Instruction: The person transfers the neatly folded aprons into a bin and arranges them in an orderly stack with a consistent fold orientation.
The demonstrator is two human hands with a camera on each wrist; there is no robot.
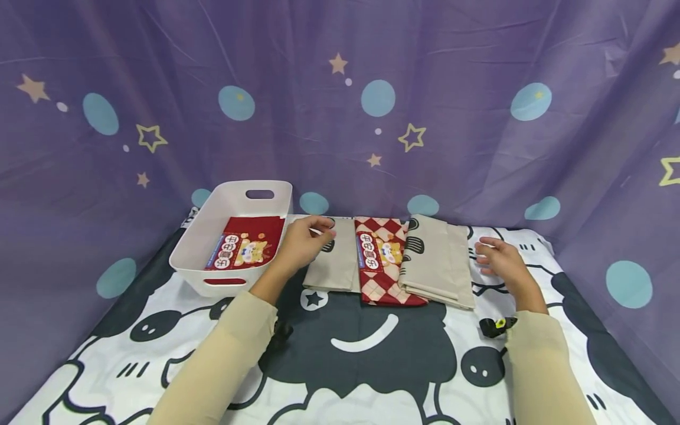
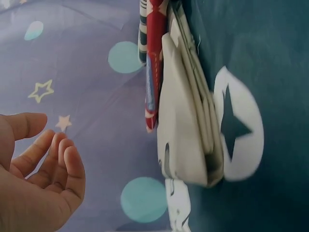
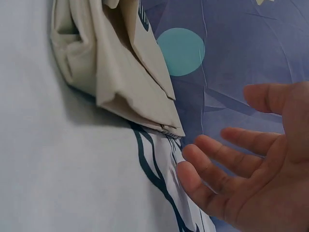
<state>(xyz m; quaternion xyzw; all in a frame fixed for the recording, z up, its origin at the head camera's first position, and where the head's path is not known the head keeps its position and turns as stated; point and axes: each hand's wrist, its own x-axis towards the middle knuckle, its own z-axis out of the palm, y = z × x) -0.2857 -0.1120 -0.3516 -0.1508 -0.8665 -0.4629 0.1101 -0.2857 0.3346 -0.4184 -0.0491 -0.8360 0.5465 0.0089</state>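
Note:
Three folded cloths lie in an overlapping row: a beige one [image 1: 340, 265] at left, a red-and-cream checked one [image 1: 390, 289] with a cartoon-animal patch in the middle, and a beige one [image 1: 438, 262] with dark prints at right. Over the left edge of the left beige cloth hovers my left hand [image 1: 304, 243], fingers loosely bent and holding nothing. In the left wrist view that hand [image 2: 46, 179] is apart from the folded beige cloth [image 2: 186, 116]. My right hand [image 1: 502, 265] is beside the right beige cloth [image 3: 135, 92], its relaxed fingers [image 3: 217, 176] apart from it.
A white plastic basket [image 1: 193, 251] with handle slots stands at the left and holds a red folded cloth [image 1: 257, 227] with a similar patch. Behind the table hangs a purple curtain [image 1: 319, 118]. A black-and-white cartoon cloth [image 1: 372, 366] covers the table.

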